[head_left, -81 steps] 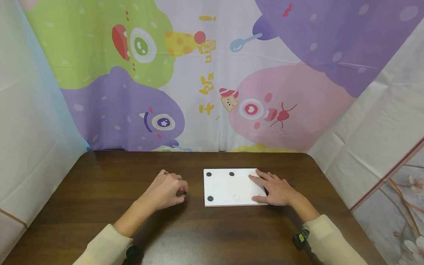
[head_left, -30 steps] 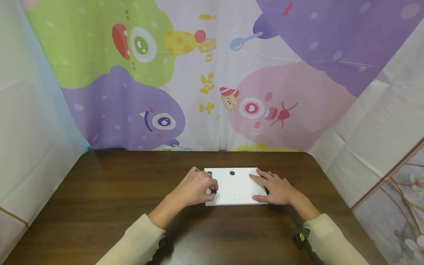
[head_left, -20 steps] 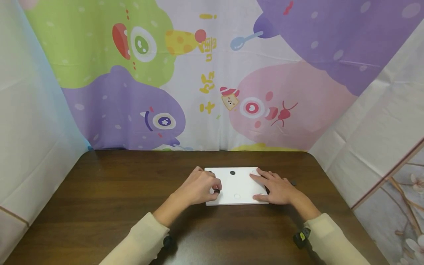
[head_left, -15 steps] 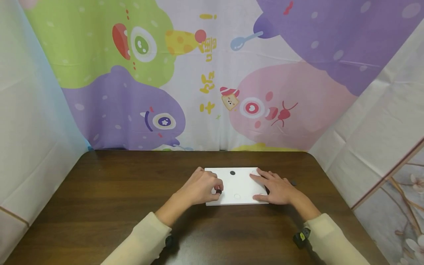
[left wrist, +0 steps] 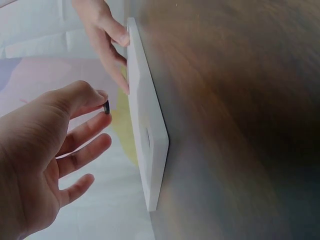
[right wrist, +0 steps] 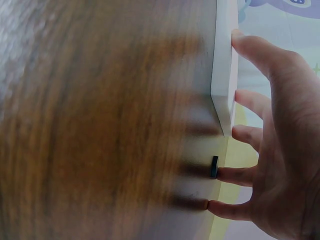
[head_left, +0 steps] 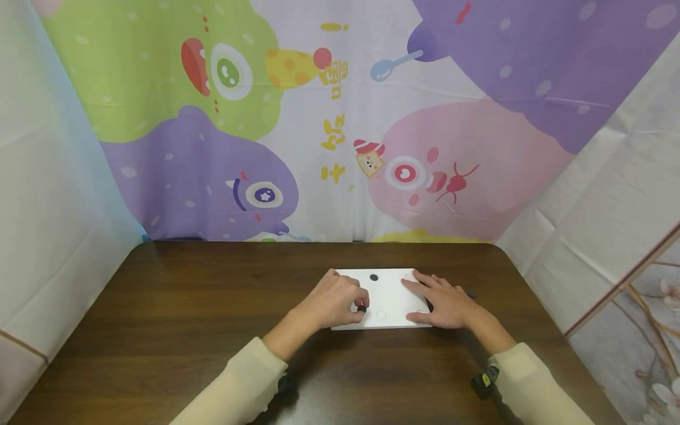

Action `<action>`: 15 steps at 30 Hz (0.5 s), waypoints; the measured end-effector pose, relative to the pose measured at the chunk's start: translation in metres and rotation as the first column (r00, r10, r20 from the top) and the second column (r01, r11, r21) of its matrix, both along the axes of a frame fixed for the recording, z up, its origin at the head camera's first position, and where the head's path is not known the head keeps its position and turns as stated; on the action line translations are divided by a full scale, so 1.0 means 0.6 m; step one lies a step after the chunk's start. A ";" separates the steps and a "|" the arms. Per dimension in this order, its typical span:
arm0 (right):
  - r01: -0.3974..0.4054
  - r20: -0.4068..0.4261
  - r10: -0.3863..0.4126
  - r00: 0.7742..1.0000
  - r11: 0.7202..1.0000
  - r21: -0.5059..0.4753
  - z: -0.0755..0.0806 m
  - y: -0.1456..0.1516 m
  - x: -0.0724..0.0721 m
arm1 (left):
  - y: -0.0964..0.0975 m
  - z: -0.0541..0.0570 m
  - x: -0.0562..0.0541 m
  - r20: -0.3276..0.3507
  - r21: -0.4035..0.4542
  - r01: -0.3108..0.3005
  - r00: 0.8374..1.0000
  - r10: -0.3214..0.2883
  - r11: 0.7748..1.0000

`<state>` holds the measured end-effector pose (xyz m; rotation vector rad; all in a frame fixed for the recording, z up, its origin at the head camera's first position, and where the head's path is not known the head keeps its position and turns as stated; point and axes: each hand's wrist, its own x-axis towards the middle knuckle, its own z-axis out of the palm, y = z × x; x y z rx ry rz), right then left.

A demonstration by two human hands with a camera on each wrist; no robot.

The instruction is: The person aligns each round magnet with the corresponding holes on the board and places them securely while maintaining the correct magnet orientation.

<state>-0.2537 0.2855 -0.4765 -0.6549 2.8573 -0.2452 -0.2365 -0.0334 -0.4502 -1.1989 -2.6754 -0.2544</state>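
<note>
A flat white board (head_left: 393, 298) with round spots lies on the table. Over its left part, my left hand (head_left: 334, 300) pinches a small black disc (left wrist: 106, 107) between thumb and index finger, close above the surface; the other fingers are loosely bent. One black disc (head_left: 374, 277) is set near the board's far edge, and a bare round recess (head_left: 381, 315) shows nearer me. The left hand hides the board's left spots. My right hand (head_left: 445, 302) is spread, with thumb and some fingertips resting on the right end of the board.
Another black disc (right wrist: 214, 166) lies on the dark wooden table (head_left: 212, 283), just beyond the board's right end, close to a right fingertip. A cartoon-print curtain (head_left: 329, 118) hangs behind the table's far edge.
My left hand has come from the table left of the board, carrying the black disc, and has kept sliding rightward over the board. The right hand stays in place.
</note>
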 end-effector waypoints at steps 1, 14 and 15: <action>0.001 0.000 -0.001 1.000 1.000 -0.001 0.000 0.000 0.000 | 0.002 -0.001 0.000 -0.002 -0.001 0.002 1.000 -0.002 1.000; 0.007 -0.007 -0.007 1.000 1.000 0.004 -0.001 -0.001 0.000 | 0.025 -0.015 -0.007 0.000 -0.032 -0.004 1.000 0.004 0.999; 0.008 -0.007 -0.008 1.000 1.000 0.005 -0.001 -0.001 0.000 | 0.027 -0.016 -0.007 0.001 -0.032 -0.002 1.000 0.002 0.999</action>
